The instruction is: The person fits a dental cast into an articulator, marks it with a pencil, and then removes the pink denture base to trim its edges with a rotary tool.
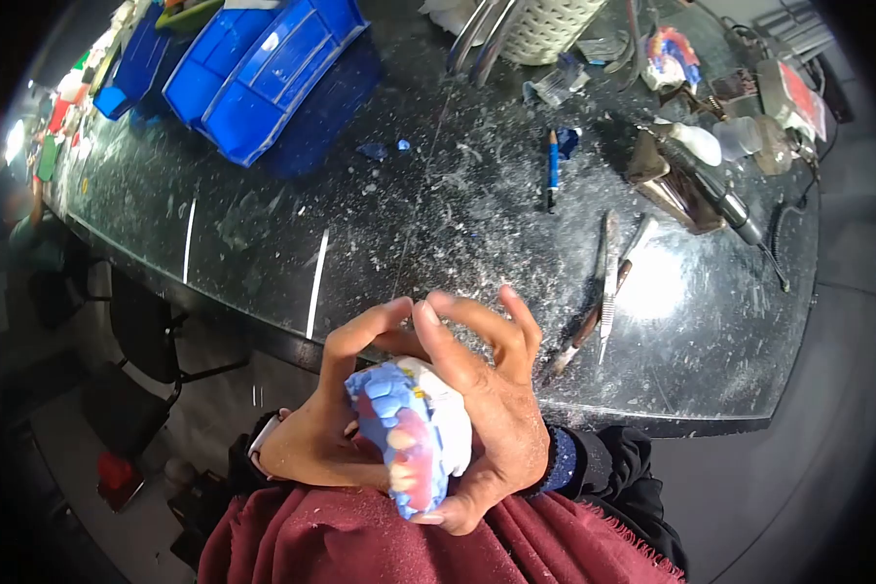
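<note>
Close above my lap is a dental model (380,394) with a blue tooth cast, a pink gum section with ivory-coloured teeth, and a white plaster base (451,419). My left hand (311,428) curves around its left side, the thumb against the pink and blue part. On the other side, my right hand (501,419) grips the white base, its thumb at the model's lower end. Fingertips of both hands come together above the model. Parts of the model behind the fingers and palms are hidden.
White dust and crumbs cover the dark bench (360,234). Blue bins (273,73) stand at the back left. A blue pencil (554,165), metal tweezers (609,282), a brush (579,341), a handpiece (720,195) and another dental model (670,60) lie to the right.
</note>
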`<act>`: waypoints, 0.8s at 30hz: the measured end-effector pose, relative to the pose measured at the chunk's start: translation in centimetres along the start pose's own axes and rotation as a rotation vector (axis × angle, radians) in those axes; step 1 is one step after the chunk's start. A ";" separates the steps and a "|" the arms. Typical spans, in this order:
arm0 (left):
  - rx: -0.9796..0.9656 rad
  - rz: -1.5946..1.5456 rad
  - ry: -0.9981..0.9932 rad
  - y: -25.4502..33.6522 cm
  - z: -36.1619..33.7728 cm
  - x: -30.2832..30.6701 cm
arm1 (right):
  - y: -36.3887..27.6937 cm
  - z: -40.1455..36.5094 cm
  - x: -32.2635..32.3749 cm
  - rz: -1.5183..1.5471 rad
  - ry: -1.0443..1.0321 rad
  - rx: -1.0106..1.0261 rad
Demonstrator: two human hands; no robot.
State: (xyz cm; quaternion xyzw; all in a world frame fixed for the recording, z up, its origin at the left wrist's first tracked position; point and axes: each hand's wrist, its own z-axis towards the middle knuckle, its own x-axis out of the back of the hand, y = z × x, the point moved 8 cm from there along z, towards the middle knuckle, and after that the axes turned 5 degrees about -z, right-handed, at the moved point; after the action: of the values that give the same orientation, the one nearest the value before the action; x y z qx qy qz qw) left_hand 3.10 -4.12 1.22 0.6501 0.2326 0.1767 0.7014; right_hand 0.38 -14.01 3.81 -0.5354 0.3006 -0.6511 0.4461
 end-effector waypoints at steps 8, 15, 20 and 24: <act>0.020 -0.073 0.493 -0.3 -1.0 3.2 | -0.1 0.2 4.2 -0.427 0.025 -0.034; -0.129 -0.015 0.456 1.9 -2.1 3.6 | 4.4 5.0 7.0 -0.966 -0.161 0.115; -0.383 -0.097 0.467 3.2 -2.1 3.7 | 6.6 5.9 6.3 -0.977 -0.235 0.284; -0.487 -0.173 0.551 3.7 -2.4 4.2 | 5.1 5.7 6.7 -0.933 -0.122 0.360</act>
State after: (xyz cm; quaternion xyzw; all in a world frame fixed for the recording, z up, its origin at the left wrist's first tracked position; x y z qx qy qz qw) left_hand 5.45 0.50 4.38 0.3702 0.4177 0.3350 0.7591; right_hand 7.06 -21.76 3.66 -0.5644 -0.1145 -0.7902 0.2095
